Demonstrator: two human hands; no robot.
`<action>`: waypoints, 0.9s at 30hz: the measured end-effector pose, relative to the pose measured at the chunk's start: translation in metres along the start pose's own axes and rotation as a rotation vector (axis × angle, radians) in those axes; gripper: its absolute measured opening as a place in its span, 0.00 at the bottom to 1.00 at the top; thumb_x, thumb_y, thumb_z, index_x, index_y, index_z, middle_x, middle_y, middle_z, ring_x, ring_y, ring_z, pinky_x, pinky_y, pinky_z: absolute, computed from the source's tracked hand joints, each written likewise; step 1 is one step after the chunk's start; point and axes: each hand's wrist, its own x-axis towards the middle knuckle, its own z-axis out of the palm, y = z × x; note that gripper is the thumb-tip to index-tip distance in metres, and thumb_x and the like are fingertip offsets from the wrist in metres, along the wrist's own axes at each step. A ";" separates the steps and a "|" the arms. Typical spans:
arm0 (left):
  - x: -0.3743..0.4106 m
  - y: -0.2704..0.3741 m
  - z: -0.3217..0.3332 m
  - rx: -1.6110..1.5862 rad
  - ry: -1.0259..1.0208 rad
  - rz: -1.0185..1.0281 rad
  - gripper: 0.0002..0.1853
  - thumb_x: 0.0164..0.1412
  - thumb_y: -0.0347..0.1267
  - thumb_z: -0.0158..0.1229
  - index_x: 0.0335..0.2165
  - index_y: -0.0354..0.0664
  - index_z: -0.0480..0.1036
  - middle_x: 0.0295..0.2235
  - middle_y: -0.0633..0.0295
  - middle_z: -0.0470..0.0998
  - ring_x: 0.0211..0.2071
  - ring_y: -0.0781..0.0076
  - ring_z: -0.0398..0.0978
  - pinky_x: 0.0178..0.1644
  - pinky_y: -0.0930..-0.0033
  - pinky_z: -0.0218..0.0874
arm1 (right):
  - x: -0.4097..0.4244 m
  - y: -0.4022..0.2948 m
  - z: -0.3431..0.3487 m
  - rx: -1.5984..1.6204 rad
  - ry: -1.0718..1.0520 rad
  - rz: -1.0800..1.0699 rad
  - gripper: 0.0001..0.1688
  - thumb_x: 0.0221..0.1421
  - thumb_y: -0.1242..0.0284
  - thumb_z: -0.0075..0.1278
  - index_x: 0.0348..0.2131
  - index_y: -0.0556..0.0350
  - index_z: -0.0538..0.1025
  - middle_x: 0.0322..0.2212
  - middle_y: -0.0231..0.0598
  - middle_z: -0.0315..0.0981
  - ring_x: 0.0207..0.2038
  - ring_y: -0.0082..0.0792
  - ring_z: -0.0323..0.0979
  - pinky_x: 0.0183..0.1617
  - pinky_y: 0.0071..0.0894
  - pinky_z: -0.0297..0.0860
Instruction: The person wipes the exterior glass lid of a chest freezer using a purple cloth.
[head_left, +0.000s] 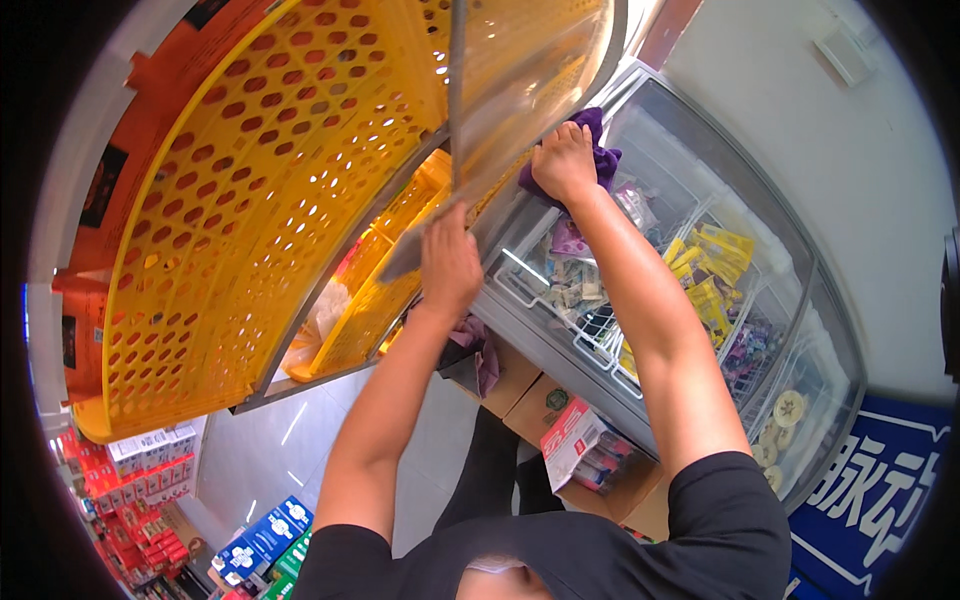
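Note:
My right hand (564, 161) is closed on a purple cloth (606, 159) and presses it at the upper left end of the chest freezer's glass top (667, 135). To its lower left, my left hand (450, 262) is raised with its fingers fairly straight, against or just beside a grey, partly see-through panel (517, 90) on the yellow rack; whether it grips the edge cannot be told. Under the glass lie wire baskets (592, 349) with yellow packets (709, 300) and other wrapped goods.
The yellow perforated plastic rack (285, 187) rises at the left. Below the freezer stand cardboard boxes (536, 405), one holding a red and white carton (574, 442). A dark crumpled cloth or bag (472, 341) hangs beside the freezer. Stacked red cartons (142, 480) and blue cartons (262, 540) are at lower left.

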 end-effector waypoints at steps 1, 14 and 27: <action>0.007 -0.015 -0.005 -0.051 0.033 -0.019 0.25 0.54 0.25 0.44 0.52 0.34 0.56 0.49 0.47 0.65 0.51 0.48 0.60 0.56 0.54 0.50 | -0.005 -0.011 -0.001 -0.018 -0.045 -0.010 0.19 0.49 0.69 0.39 0.38 0.64 0.71 0.40 0.51 0.66 0.49 0.46 0.60 0.60 0.52 0.48; 0.047 -0.089 -0.034 -0.726 -0.278 -0.210 0.21 0.57 0.20 0.37 0.50 0.37 0.62 0.49 0.54 0.69 0.52 0.67 0.65 0.57 0.68 0.52 | -0.126 -0.161 0.013 0.114 -0.291 -0.287 0.19 0.46 0.70 0.39 0.36 0.66 0.71 0.38 0.50 0.67 0.48 0.46 0.60 0.61 0.46 0.45; 0.040 -0.107 -0.047 -0.736 -0.517 -0.220 0.26 0.60 0.23 0.39 0.57 0.48 0.56 0.54 0.54 0.63 0.56 0.68 0.59 0.57 0.71 0.48 | -0.216 -0.161 0.012 -0.254 -0.333 -0.729 0.23 0.49 0.66 0.39 0.43 0.58 0.73 0.51 0.41 0.63 0.60 0.41 0.49 0.65 0.51 0.35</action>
